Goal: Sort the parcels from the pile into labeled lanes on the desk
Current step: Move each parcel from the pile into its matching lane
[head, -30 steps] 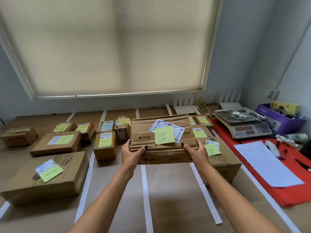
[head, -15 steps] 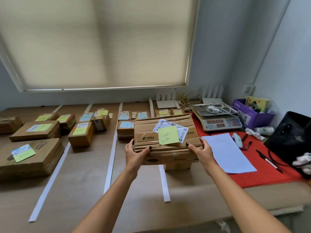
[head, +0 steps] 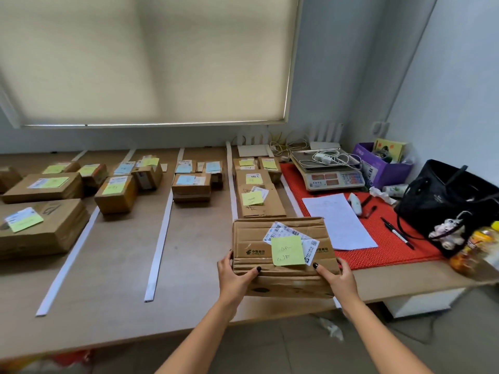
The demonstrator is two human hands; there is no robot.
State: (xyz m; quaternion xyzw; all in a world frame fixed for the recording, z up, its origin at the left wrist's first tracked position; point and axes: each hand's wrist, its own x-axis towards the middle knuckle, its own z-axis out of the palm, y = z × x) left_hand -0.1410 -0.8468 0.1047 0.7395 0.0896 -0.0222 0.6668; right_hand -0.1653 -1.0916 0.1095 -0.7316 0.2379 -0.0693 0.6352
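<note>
Holding a creased brown cardboard parcel with a green sticky note (head: 283,255) by its two short ends, left hand (head: 234,276) and right hand (head: 337,276) each curl thumb over top, fingers under. Its long axis runs left to right, over the worktop's (head: 121,265) near edge. Directly beyond lies the rightmost lane, between a white tape strip (head: 231,182) and the red mat (head: 383,238), with a flat brown box (head: 259,201) nearest.
</note>
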